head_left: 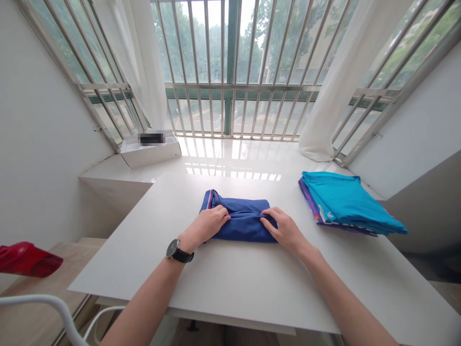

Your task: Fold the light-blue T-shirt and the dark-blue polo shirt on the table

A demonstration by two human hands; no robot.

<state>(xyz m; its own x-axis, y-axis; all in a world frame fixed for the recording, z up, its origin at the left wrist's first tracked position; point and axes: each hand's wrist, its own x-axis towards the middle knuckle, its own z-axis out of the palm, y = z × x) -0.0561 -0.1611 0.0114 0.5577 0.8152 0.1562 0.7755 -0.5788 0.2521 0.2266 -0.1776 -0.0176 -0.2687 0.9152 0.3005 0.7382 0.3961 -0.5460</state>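
Note:
A folded dark-blue garment [245,228] lies flat on the white table, longer from side to side than front to back. White and red striped trim shows at its upper left corner; which kind of garment it is, I cannot tell. My left hand [212,222], with a black watch on the wrist, is closed on the cloth near the left end, fingertips at the middle crease. At the right end my right hand [283,228] pinches the cloth between thumb and fingers along the same crease.
On the white table [223,278], a stack of folded turquoise and purple clothes [349,202] lies to the right. An open white box [151,151] with a blurred dark item stands on the windowsill [230,158]. A red item [30,259] and a white curved bar [39,299] are at left.

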